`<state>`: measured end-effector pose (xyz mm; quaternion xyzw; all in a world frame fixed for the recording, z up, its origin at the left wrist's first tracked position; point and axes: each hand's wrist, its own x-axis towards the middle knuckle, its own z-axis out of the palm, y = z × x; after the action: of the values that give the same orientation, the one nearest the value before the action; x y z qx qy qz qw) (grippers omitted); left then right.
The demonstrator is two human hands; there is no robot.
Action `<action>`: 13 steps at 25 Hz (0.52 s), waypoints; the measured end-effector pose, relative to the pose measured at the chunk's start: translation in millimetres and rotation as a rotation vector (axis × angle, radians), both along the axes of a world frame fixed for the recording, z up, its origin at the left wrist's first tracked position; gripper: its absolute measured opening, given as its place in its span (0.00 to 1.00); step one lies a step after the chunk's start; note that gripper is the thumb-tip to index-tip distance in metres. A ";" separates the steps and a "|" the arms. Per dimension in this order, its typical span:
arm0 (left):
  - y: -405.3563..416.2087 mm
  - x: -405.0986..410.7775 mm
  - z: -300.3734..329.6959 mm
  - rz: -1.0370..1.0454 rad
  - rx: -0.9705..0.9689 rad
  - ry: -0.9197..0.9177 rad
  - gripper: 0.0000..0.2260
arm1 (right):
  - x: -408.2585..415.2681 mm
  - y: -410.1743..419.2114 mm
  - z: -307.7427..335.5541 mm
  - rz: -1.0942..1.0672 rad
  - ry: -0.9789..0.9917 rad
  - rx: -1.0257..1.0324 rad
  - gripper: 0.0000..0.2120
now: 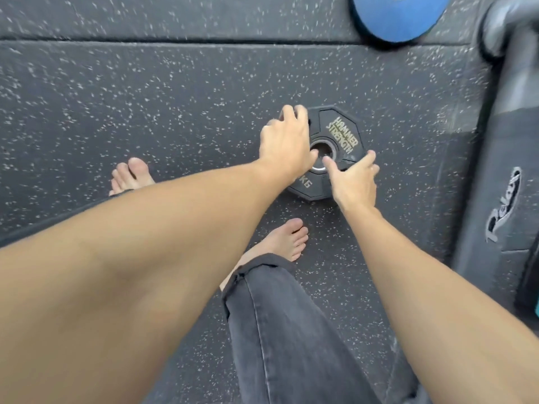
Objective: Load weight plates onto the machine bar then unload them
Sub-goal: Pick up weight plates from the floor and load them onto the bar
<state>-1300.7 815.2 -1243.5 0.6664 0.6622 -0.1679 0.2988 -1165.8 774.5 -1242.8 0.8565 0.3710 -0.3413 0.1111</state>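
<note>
From the head camera, a black weight plate [339,135] lay flat on the speckled rubber floor [145,112], just right of centre. It read "HAMMER STRENGTH", with "KG" at its 7 o'clock. The left hand [287,141] curled its fingers [294,110] over the plate's 10 o'clock rim; the right hand [354,179] pinched its 4 o'clock edge. At 3 o'clock stood a dark machine frame [501,182] lettered "Relax". A blue plate [399,16] lay at 1 o'clock.

Black octagonal weight plate [335,135] flat on floor, steel-ringed centre hole.
</note>
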 end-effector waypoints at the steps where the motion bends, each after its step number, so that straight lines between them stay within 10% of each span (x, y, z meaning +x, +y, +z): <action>1: 2.4 0.9 -8.7 0.014 -0.002 0.023 0.39 | -1.4 -1.3 -10.4 -0.015 -0.001 -0.003 0.47; 13: 9.4 -63.7 52.3 0.362 -0.175 -0.004 0.39 | -73.2 12.4 61.6 0.084 -0.022 0.023 0.34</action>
<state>-1364.5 824.6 -1191.2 0.5081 0.7535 -0.1671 0.3823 -1239.0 787.0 -1181.2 0.8452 0.4092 -0.3224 0.1195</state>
